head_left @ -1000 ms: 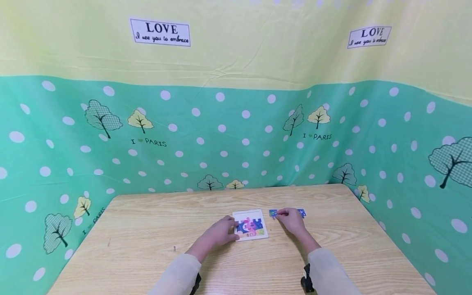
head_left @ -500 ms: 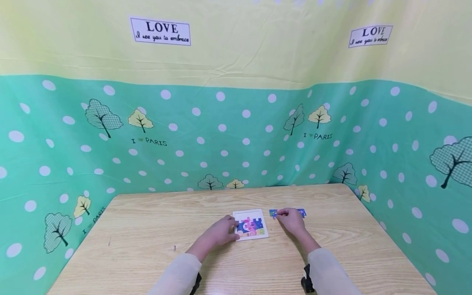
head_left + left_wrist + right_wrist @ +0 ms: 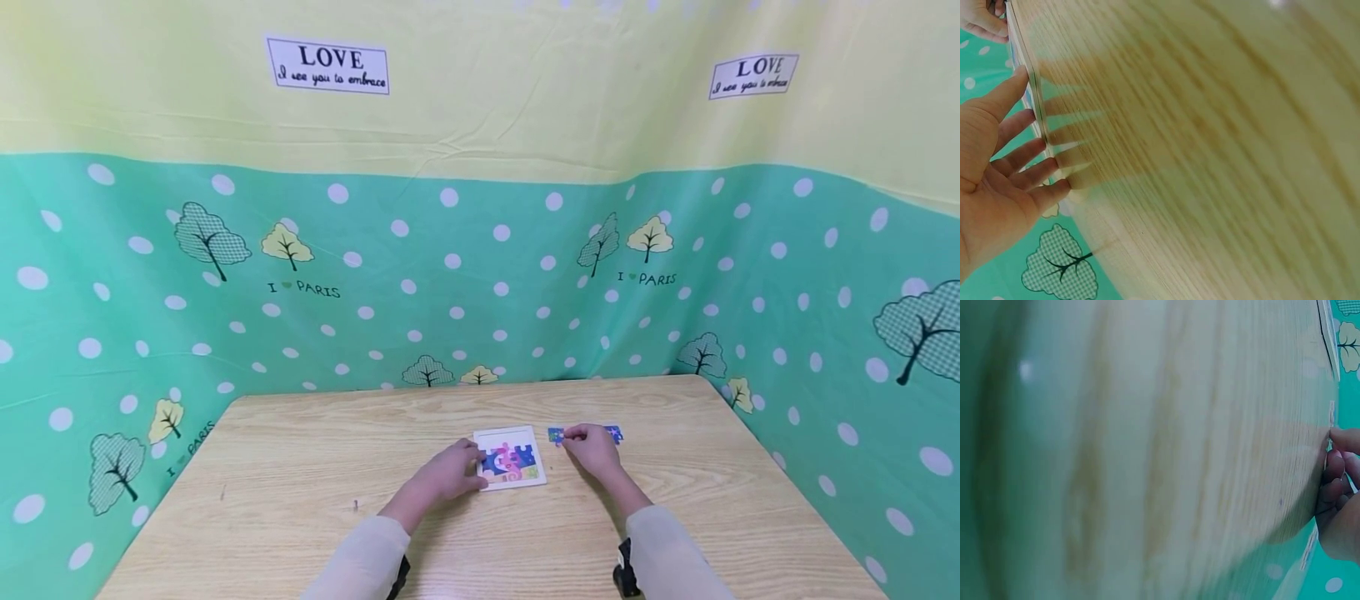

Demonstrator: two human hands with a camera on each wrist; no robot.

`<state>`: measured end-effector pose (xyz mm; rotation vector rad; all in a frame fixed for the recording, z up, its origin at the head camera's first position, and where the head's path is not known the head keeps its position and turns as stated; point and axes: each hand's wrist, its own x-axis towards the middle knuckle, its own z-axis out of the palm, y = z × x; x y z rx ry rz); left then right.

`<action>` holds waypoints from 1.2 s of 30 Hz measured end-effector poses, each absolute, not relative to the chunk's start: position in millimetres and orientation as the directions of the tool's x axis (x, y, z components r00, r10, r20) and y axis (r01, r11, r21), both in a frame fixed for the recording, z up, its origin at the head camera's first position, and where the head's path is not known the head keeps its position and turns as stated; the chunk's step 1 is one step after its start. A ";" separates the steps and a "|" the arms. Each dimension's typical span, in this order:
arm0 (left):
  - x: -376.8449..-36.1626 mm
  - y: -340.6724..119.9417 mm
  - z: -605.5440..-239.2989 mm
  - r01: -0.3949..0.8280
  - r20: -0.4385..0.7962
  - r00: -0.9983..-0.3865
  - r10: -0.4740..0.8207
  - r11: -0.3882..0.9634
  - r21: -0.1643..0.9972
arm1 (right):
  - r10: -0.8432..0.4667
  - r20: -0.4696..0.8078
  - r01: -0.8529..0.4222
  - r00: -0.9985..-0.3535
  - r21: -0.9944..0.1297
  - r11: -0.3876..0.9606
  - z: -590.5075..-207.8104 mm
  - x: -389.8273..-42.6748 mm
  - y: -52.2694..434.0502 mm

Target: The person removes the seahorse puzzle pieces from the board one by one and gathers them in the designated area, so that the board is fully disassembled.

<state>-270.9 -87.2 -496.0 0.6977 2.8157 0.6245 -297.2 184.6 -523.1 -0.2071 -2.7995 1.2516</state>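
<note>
**Near the middle of the desk: nothing has moved in the last second**

Near the middle of the desk (image 3: 300, 467), closer to its front edge than its back, your two hands sit just as they did a second ago. Your left hand (image 3: 444, 472) rests against the left edge of the puzzle tray (image 3: 510, 457); the left wrist view shows its fingers (image 3: 1022, 156) straight and spread, their tips touching the tray's rim, so this grip is flat and holds nothing. Your right hand (image 3: 592, 450) is just right of the tray, fingers curled down onto the row of blue puzzle pieces (image 3: 611, 432) lying toward the right side of the desk. In the right wrist view the fingertips (image 3: 1335, 469) are bunched at the desk surface, and they look pinched on one piece, though the piece itself is mostly hidden under them.

Compared with the two earlier head views, the tray, the loose pieces and both hands keep the same places; only the camera has shifted a hair. You appear to be paused mid-pick: the tray is steadied, a piece is under your fingers, but it has not left the desk. The tray's picture looks only partly filled, with white showing along its top.
</note>
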 end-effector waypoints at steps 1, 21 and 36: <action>-271.0 -87.3 -496.1 0.406 -0.067 -0.875 0.479 0.803 0.436 | 0.152 0.007 0.096 -0.988 -0.747 0.658 -523.0 -297.2 184.4; -273.9 -87.7 -500.2 0.389 -0.078 -0.882 0.464 0.812 0.435 | 0.154 0.000 0.102 -0.988 -0.750 0.654 -522.3 -298.5 182.6; -271.4 -87.9 -501.8 0.393 -0.071 -0.884 0.461 0.818 0.421 | 0.114 0.011 0.063 -0.993 -0.781 0.621 -522.6 -300.2 187.8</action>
